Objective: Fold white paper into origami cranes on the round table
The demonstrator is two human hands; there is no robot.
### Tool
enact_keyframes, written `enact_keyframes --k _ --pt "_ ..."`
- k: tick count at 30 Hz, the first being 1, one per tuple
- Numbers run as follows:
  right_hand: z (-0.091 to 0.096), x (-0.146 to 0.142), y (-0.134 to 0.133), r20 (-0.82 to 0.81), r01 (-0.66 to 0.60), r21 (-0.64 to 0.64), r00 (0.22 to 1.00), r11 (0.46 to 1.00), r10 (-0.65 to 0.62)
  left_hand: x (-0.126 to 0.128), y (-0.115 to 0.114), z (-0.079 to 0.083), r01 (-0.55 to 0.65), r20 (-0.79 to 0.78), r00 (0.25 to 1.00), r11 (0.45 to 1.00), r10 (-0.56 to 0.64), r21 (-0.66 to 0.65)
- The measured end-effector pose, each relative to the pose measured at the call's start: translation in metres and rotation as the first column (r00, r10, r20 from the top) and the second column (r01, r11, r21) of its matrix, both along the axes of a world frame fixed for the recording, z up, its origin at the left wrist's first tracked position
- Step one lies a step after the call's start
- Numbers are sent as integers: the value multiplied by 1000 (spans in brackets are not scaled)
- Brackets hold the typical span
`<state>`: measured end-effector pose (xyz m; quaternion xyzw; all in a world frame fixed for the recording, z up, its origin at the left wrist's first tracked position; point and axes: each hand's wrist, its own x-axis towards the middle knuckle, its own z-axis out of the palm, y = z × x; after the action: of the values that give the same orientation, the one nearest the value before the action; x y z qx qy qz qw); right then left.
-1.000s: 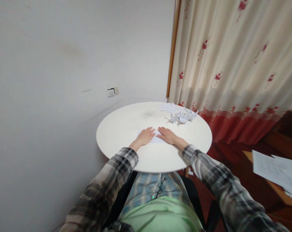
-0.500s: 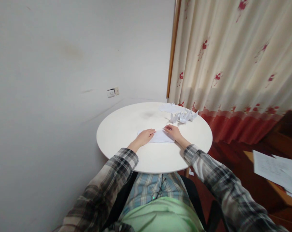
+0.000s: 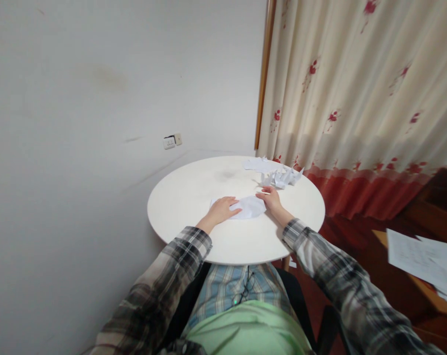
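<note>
A white sheet of paper [image 3: 250,207], folded into a long narrow shape, lies on the round white table in front of me. My left hand [image 3: 222,208] rests flat over its left part, fingers stretched to the right and thumb apart, pressing it down. At the right end, my right hand [image 3: 269,198] has its fingers curled in a pinch on the paper's far right corner. The paper's left end is partly covered by my left hand.
Several folded white paper pieces [image 3: 282,177] stand near the table's far right edge. Behind them lies more flat paper [image 3: 253,164]. A wall [image 3: 97,197] borders the left, a curtain [image 3: 341,98] the back right. Printed sheets [image 3: 423,264] lie on furniture at right.
My right hand has shifted slightly right and away from me. The paper's right end now shows slanted corners instead of a straight strip. My left thumb has spread out over the paper.
</note>
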<state>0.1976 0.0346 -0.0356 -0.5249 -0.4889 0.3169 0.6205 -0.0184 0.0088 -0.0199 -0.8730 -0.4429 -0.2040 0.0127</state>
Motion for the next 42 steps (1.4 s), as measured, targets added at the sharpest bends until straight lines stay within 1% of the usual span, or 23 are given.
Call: enact_keyframes --k 4,8,10,14,18,21,25,27,31,34,37,42 --pt "0 -1 0 -174 -30 -13 984 999 27 0 2 -2 25 12 1000 1000 -25 5" --pt "3 -3 -3 -348 -80 34 933 996 87 0 6 -4 147 43 988 988 -146 -40" --pt "5 -4 -4 -401 -101 57 909 993 116 0 5 -4 182 50 983 982 -179 -55" --pt "8 -4 -5 -456 -150 51 876 987 156 1 3 -3 167 37 986 984 -165 -56" --pt "10 -6 -6 -463 -218 -20 867 976 185 0 4 -3 130 31 991 991 -129 -37" --pt "10 -9 -9 -386 -284 -88 893 955 230 0 7 -6 110 33 993 994 -109 -22" --pt "10 -12 -12 -206 -370 -99 916 924 345 0 9 -7 111 37 993 994 -110 -8" --pt "10 -13 -12 -96 -368 -100 928 924 359 0 9 -6 111 46 993 994 -111 8" --pt "9 -13 -9 109 -299 -73 946 951 306 0 6 -2 91 73 993 996 -92 16" --pt "8 -13 -9 230 -327 -15 918 945 322 0 4 -1 29 102 994 1000 -29 5" --pt "8 -13 -11 316 -393 12 874 919 369 1 3 -1 -20 127 992 1000 23 -24" --pt "10 -15 -18 374 -487 3 811 873 451 0 4 -1 -23 207 978 996 40 -86"
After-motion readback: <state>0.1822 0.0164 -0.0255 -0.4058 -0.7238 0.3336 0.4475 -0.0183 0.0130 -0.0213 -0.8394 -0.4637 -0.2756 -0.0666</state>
